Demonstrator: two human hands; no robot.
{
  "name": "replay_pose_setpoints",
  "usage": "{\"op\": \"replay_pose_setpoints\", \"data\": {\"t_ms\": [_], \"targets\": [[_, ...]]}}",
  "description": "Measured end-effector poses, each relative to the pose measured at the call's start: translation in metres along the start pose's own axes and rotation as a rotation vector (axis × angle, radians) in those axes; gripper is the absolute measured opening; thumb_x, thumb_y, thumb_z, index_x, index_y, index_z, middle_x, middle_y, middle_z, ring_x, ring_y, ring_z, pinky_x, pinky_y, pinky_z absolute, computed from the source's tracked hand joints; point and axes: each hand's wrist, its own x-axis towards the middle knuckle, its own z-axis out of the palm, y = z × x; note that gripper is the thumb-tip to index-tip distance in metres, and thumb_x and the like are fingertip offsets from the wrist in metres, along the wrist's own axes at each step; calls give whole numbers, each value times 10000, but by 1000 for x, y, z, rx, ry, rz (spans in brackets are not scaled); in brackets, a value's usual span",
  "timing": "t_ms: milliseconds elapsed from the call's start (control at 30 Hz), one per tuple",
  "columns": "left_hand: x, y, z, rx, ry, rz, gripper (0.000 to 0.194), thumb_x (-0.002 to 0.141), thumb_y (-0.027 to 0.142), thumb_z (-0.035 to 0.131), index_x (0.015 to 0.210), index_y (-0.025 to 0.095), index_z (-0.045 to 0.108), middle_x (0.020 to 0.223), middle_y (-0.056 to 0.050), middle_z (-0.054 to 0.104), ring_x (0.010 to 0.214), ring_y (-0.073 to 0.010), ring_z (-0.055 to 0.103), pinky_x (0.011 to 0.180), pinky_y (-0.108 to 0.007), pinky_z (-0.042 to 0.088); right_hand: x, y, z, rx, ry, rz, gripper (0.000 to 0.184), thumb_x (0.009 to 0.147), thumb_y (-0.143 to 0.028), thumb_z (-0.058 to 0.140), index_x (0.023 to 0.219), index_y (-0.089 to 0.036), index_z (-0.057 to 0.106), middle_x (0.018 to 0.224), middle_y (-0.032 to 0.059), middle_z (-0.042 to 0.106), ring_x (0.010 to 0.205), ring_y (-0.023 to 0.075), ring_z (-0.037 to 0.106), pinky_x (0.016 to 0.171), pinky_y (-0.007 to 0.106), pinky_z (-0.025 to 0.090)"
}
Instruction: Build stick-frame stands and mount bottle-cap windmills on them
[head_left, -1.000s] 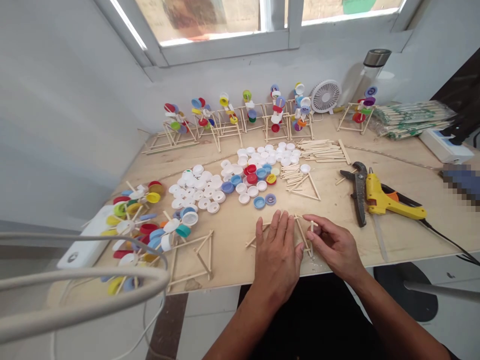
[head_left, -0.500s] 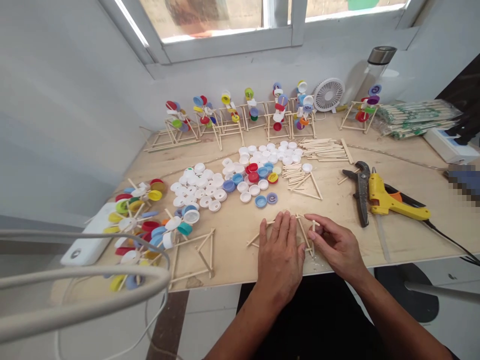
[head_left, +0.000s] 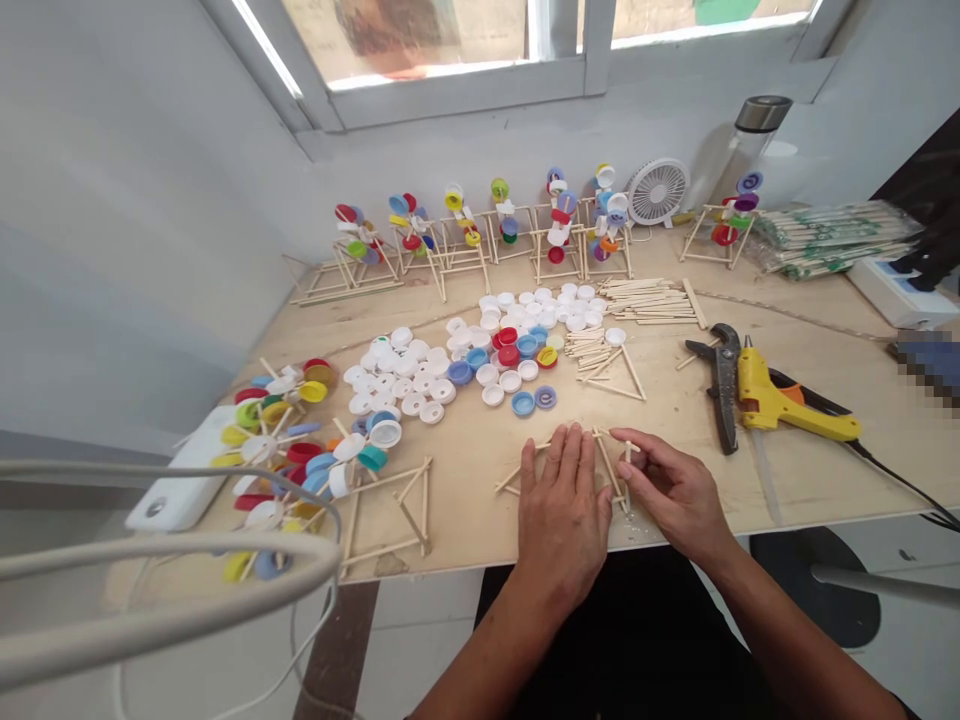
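My left hand (head_left: 562, 510) is open and flat, with the fingers spread. It presses down on a frame of thin wooden sticks (head_left: 600, 465), which lies near the front edge of the worktop (head_left: 465, 510). My right hand (head_left: 675, 490) is curled up. Its fingers and thumb pinch a short stick (head_left: 627, 475) that stands up at the right end of the frame.

To the right of my hands lie a gray pair of pliers (head_left: 724, 385) and a yellow glue gun (head_left: 780, 400), side by side. Another stick triangle (head_left: 615, 378) sits past my hands, near a small pile of short sticks (head_left: 583, 345). More long sticks (head_left: 649, 300) lie in a neat pile behind it.

In the middle of the worktop are lots of white bottle caps (head_left: 401, 375), with red and blue caps (head_left: 502, 365) mixed in. Toy pinwheels made of caps (head_left: 277, 440) lie in a heap by the left edge. More pinwheels on stick stands (head_left: 510, 225) line the back edge, near a little white fan (head_left: 658, 192). A bundle of sticks in plastic (head_left: 832, 238) lies in the back right corner.
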Motion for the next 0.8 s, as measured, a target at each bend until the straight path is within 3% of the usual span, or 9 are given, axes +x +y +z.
{"op": "replay_pose_setpoints", "data": {"t_ms": [133,267,467,800], "targets": [[-2,-5,-11,-89,35,-27,476,913,256,396,1381,165,387,1433,-107,439,1358,-268,336,1105,-533,245,0,-1,-1,5,1,-9,305,839,-296,564,1108,-173,638,659,-18,535,567,90,509,537,195,462],[-11,-23,-21,-172,170,-128,472,926,216,384,1393,163,343,1387,-139,483,1353,-260,345,1098,-517,257,0,0,-1,8,2,-14,317,838,-318,568,1114,-180,641,674,-17,548,568,91,516,533,197,456],[-30,-45,-15,-229,231,-231,470,924,215,411,1387,187,336,1320,-131,535,1310,-260,401,1070,-524,303,0,-1,0,16,17,-10,301,831,-296,577,1096,-172,648,667,-15,547,575,93,510,531,197,446],[-41,-51,-10,-282,292,-275,418,912,215,433,1330,194,423,1220,-116,588,1189,-244,502,982,-465,435,-1,1,-1,5,21,-22,311,838,-319,570,1105,-176,643,657,-15,538,574,96,503,542,211,447]]}}
